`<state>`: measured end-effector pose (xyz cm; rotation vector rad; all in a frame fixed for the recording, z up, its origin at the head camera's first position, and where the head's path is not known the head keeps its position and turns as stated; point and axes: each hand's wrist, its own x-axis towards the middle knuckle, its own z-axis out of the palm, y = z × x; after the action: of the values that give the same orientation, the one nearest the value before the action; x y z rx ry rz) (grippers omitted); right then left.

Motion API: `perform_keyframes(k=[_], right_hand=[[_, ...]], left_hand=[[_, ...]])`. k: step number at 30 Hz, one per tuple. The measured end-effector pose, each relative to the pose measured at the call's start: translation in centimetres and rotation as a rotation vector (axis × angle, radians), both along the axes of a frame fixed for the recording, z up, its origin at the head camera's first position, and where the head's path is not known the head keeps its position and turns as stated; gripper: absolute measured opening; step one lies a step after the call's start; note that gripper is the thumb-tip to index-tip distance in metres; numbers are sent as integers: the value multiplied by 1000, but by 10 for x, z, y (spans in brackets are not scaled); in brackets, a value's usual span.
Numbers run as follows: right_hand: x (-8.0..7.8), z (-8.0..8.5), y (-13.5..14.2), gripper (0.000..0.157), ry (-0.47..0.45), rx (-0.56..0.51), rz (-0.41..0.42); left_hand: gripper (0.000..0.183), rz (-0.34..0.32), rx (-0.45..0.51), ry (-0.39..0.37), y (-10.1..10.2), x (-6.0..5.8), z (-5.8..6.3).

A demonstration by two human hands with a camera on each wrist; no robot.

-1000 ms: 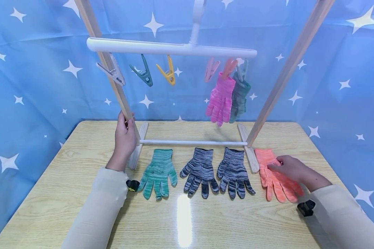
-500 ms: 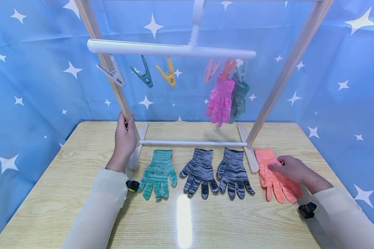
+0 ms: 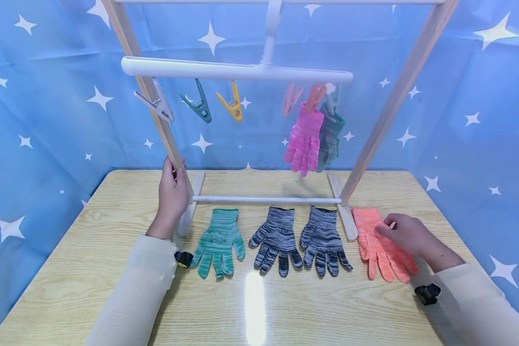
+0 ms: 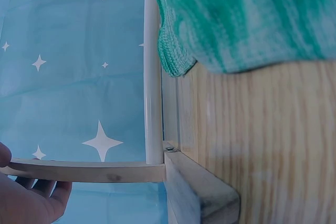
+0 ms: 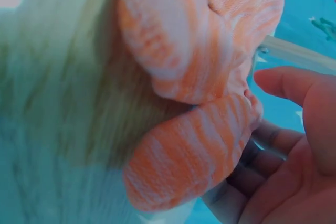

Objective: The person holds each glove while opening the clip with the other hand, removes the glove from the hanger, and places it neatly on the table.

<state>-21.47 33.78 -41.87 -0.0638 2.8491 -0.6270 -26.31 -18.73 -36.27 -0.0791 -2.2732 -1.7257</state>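
While the head view shows the whole wooden rack (image 3: 395, 103), the left hand (image 3: 174, 192) holds its left post (image 3: 131, 45), low down, with the fingers curled round the wood. The right hand (image 3: 408, 235) is on the orange knit glove (image 3: 374, 240), which lies flat just right of the rack's right foot (image 3: 348, 223). A green knit glove (image 3: 219, 240) lies in front of the rack, near its left foot (image 3: 187, 218). Two black-and-gray striped gloves (image 3: 278, 235) lie in front of the rack too, between its feet. Up on the rack hangs a white hanger (image 3: 238, 69) with six clothespins (image 3: 234, 108). At the rack's right side, a pink glove (image 3: 304, 139) and another green glove (image 3: 330, 137) hang from two of them. Behind the rack is a blue cloth with white stars (image 3: 60, 120).

In the left wrist view, the thumb is on one side of the rack's post and the fingers are on the other.

In the right wrist view, the orange glove is close up, with the rack behind it. The thumb and fingers are spread apart, and the fingers are by the glove's edge. I cannot tell how hard they touch it.
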Motion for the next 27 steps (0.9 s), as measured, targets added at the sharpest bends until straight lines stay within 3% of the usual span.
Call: perform_keyframes(k=[15,27], right_hand=[[2,8,-3,26,97,34,-15],[4,22,-18,21,254,42,4]], left_hand=[[48,4,-14,6,-1,-1,-2],[47,6,-16,1,-1,-2,-3]])
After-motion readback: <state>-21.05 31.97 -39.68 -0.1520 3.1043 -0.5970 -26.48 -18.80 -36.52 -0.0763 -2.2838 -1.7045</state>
